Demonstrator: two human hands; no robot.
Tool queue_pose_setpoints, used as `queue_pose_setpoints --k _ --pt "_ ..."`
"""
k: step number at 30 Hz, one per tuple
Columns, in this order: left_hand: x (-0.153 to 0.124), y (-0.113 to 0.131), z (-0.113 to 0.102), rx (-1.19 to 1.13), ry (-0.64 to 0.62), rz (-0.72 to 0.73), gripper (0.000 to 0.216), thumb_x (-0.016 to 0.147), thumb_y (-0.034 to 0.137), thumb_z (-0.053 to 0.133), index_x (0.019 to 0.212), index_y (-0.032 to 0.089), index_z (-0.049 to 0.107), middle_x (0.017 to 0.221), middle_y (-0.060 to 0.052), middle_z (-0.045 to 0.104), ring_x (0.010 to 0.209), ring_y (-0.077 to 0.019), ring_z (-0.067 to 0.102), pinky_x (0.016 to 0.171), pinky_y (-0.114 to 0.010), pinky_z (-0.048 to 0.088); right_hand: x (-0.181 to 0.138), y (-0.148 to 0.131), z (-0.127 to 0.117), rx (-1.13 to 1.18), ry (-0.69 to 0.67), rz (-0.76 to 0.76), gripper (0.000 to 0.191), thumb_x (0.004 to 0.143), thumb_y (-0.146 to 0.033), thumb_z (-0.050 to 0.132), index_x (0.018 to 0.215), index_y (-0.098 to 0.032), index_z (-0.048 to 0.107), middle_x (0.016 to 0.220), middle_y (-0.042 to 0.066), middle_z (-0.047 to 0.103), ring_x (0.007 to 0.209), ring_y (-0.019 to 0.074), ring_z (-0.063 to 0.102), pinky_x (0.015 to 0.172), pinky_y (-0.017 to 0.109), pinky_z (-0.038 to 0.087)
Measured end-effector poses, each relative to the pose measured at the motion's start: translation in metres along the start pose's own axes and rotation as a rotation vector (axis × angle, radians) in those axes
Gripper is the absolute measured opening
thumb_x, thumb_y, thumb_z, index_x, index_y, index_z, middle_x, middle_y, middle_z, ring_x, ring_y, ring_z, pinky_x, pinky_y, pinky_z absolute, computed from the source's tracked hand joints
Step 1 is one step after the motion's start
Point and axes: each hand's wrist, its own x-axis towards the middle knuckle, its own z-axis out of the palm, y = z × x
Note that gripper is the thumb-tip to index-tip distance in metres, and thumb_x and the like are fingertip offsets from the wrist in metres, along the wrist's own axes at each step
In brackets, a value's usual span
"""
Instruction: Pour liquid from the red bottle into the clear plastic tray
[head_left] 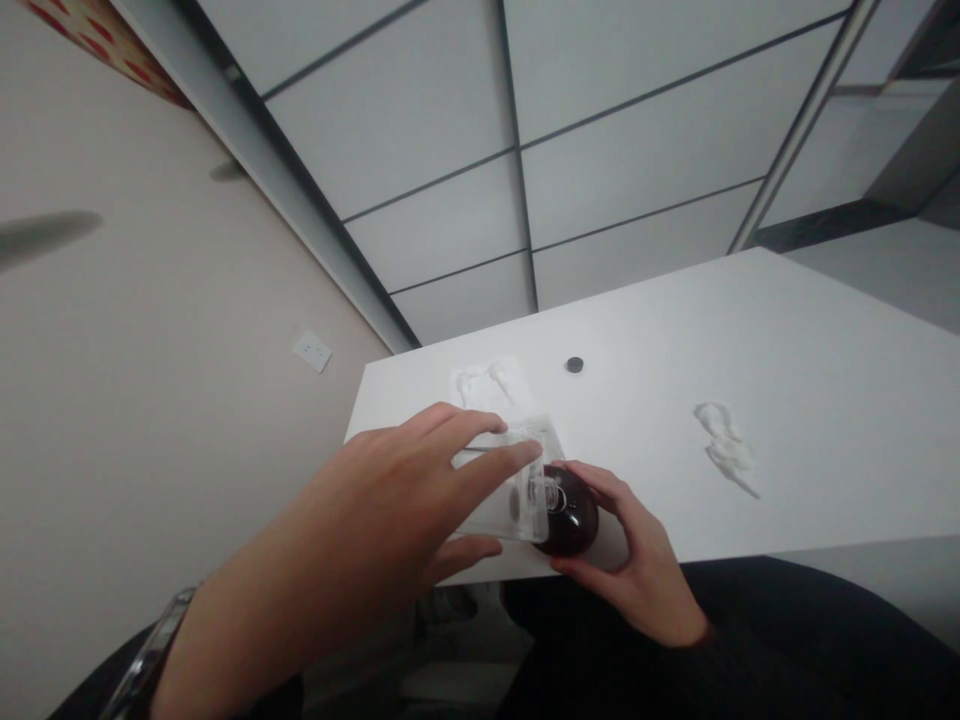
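Note:
My left hand is curled around a clear plastic container, its fingers on the rim and sides. Close against that container is a dark brown round bottle with an uncapped, clear-looking mouth. The bottle's mouth is at the container's edge; whether liquid is passing between them I cannot tell. My right hand grips the bottle from the right, thumb below and fingers above. Part of the container is hidden behind my left fingers.
On the white table lie a small dark cap, a crumpled white tissue at the right, and a pale sheet with whitish pieces beyond my left hand. White panelled doors stand behind the table, a wall at the left.

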Motion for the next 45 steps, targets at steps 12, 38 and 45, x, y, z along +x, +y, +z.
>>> queue_pose_setpoints --k 12,38,45 --pt "0.0008 0.0008 -0.0019 0.029 -0.007 0.012 0.075 0.083 0.026 0.090 0.145 0.023 0.049 0.139 -0.014 0.068 0.117 -0.0340 0.070 0.094 -0.052 0.064 -0.0017 0.0015 0.0014 -0.002 -0.003 0.002 0.069 0.088 -0.042 0.083 0.147 -0.027 0.051 0.143 0.015 0.066 0.131 0.0335 0.066 0.109 0.053 0.058" --pt "0.0026 0.0016 -0.0038 0.040 -0.007 0.029 0.071 0.087 0.028 0.087 0.146 0.023 0.049 0.138 -0.014 0.066 0.116 -0.0337 0.068 0.092 -0.052 0.065 -0.0010 -0.0001 0.0015 -0.020 0.000 -0.004 0.067 0.091 -0.048 0.081 0.147 -0.027 0.050 0.141 0.015 0.066 0.130 0.0332 0.067 0.108 0.051 0.059" --pt "0.0027 0.0031 -0.0051 0.050 -0.005 0.027 0.068 0.088 0.029 0.086 0.146 0.022 0.050 0.138 -0.014 0.066 0.117 -0.0335 0.069 0.095 -0.053 0.064 0.0009 -0.0027 0.0026 -0.020 0.016 -0.016 0.065 0.092 -0.053 0.078 0.146 -0.030 0.050 0.140 0.012 0.068 0.128 0.0300 0.068 0.108 0.048 0.059"
